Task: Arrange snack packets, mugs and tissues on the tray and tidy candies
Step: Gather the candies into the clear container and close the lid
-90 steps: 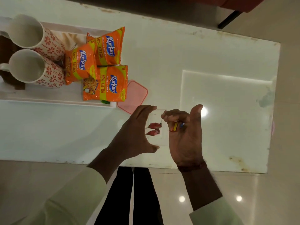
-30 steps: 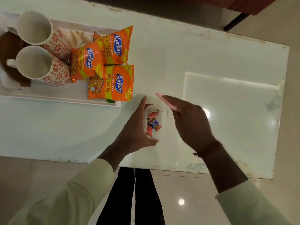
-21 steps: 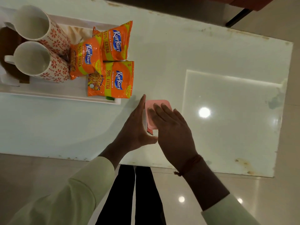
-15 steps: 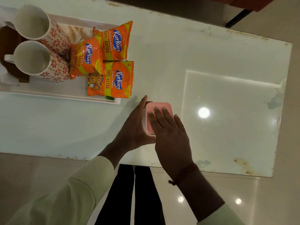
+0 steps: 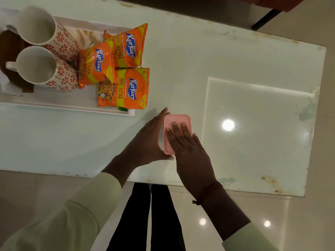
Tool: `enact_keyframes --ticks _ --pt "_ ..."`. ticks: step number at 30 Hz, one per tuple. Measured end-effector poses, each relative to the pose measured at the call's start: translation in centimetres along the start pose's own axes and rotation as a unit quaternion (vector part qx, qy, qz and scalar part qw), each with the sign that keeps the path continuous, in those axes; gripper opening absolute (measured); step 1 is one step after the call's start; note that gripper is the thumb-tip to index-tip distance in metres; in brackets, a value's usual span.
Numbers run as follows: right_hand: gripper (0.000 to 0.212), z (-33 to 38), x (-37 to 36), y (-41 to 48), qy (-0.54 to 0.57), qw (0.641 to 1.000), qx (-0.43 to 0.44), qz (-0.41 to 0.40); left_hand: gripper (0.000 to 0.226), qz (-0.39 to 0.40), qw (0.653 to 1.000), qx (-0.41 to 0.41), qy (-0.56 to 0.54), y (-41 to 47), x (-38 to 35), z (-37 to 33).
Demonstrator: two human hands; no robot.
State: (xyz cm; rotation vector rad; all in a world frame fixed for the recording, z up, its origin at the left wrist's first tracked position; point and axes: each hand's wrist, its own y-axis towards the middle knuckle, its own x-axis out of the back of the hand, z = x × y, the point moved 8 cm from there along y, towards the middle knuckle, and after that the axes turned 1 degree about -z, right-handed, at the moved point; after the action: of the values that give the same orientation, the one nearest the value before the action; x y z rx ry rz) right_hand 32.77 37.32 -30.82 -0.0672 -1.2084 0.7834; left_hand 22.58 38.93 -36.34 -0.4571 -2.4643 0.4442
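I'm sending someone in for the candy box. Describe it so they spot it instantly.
Start at the white tray holding mugs and orange snack packets. Just right of its near corner, on the bare table, sits a small box between two hands. Its pink lid is the only pink thing there.

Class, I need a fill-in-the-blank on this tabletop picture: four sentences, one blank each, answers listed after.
1. The number of orange snack packets on the tray is ____.
2. The two mugs stand ____ of the packets.
3. The box lid is coloured ____.
4. The right hand presses on the ____.

Answers: three; left; pink; lid
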Motion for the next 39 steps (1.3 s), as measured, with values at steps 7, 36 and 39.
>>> enact_keyframes --ticks 7,36,39 --pt "0.075 -0.8 -1.9 -0.1 -0.017 1.0 0.003 -0.006 0.126 0.057 0.995 0.077 -0.034 -0.8 1.4 0.9" --pt "0.004 -8.5 -4.3 -3.1 0.596 0.672 -0.4 -0.182 0.012 -0.154 0.94 0.257 -0.164 -4.5 -0.5 1.2" --pt "0.005 -8.1 -3.5 -2.6 0.598 0.672 -0.398 -0.18 0.014 -0.182 0.94 0.259 -0.127 -4.5 0.5 0.4"
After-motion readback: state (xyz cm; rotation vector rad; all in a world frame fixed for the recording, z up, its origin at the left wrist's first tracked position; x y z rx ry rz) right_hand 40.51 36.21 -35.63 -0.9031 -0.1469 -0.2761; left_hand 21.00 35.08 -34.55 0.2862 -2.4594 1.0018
